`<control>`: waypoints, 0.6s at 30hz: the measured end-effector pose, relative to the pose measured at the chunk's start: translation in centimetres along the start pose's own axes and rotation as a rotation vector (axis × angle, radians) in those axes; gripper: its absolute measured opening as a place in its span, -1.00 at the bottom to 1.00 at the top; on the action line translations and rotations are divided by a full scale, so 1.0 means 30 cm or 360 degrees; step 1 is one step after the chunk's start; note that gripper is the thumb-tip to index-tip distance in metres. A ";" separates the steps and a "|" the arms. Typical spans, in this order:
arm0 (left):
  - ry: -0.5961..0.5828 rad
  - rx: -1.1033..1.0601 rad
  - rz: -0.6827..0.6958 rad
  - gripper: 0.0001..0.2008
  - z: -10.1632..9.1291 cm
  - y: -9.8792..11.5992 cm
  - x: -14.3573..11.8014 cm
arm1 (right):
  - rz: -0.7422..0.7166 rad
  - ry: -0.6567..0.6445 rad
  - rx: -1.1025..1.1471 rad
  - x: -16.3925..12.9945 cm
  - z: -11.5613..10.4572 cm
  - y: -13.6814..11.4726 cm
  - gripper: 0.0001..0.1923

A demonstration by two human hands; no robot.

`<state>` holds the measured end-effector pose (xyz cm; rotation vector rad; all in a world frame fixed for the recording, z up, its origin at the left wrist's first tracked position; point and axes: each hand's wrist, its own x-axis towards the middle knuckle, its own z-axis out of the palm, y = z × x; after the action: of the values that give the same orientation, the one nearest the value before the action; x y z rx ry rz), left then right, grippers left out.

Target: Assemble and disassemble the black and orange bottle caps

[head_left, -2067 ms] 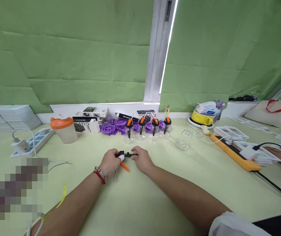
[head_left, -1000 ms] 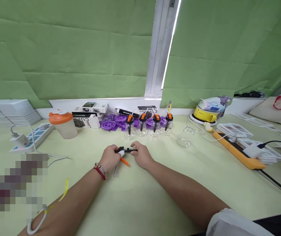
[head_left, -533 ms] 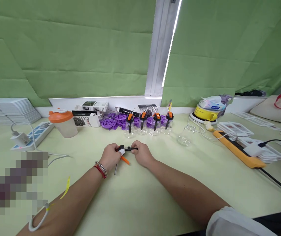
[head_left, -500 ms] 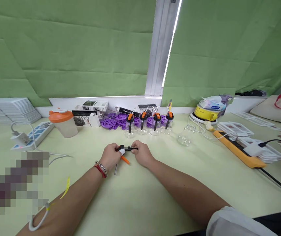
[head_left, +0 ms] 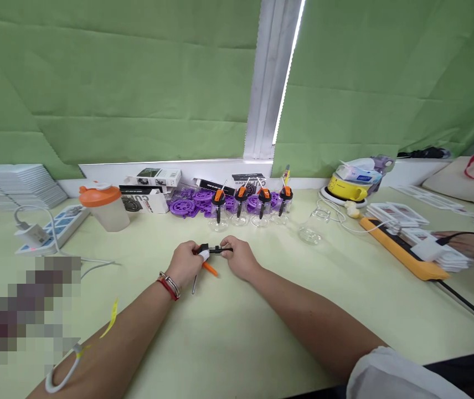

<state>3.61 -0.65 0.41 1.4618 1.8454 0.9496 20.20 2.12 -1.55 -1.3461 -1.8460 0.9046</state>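
My left hand [head_left: 185, 264] and my right hand [head_left: 240, 258] meet at the middle of the pale green table [head_left: 237, 321], both gripping one small black part [head_left: 214, 250]. A white wrap covers a left fingertip. An orange piece [head_left: 210, 269] and a thin metal rod [head_left: 194, 284] stick out below my left hand. Beyond my hands stand several small glass bottles with orange-and-black tops [head_left: 250, 208]. One bare glass bottle [head_left: 312, 231] stands to their right.
Purple plastic wheels [head_left: 187, 206] and small boxes [head_left: 148, 191] line the back wall. An orange-lidded cup [head_left: 103, 206] and a power strip [head_left: 48, 230] sit at the left. At the right lie an orange power strip [head_left: 403, 254], card stacks [head_left: 397, 215], a yellow device [head_left: 347, 191] and another person's hand [head_left: 467, 246].
My hands stay together on the black part, barely moving. The other person's hand at the right edge drew away, then came back over the card stacks.
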 end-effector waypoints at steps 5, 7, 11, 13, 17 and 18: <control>-0.0007 0.0013 -0.0001 -0.91 -0.001 -0.007 0.004 | -0.0011 0.0009 0.0010 0.000 -0.001 0.003 -0.82; -0.0011 0.0015 -0.0003 -0.92 -0.002 -0.008 0.003 | -0.0014 0.0011 0.0018 0.000 -0.001 0.005 -0.83; -0.0011 0.0016 -0.0008 -0.91 -0.003 -0.003 -0.001 | -0.0007 0.0011 0.0025 -0.001 0.000 0.005 -0.79; -0.0009 0.0019 -0.0009 -0.91 -0.003 0.001 -0.002 | 0.0000 0.0015 0.0008 -0.002 0.000 0.003 -0.80; -0.0008 0.0019 -0.0023 -0.91 -0.003 0.003 -0.002 | 0.0000 0.0029 -0.0012 -0.002 0.000 0.002 -0.82; -0.0008 0.0017 -0.0027 -0.91 -0.003 0.002 -0.002 | 0.0001 0.0031 -0.0014 -0.002 0.000 0.003 -0.82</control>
<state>3.59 -0.71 0.51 1.4513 1.8591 0.9283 20.26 2.09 -1.62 -1.3565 -1.8369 0.8818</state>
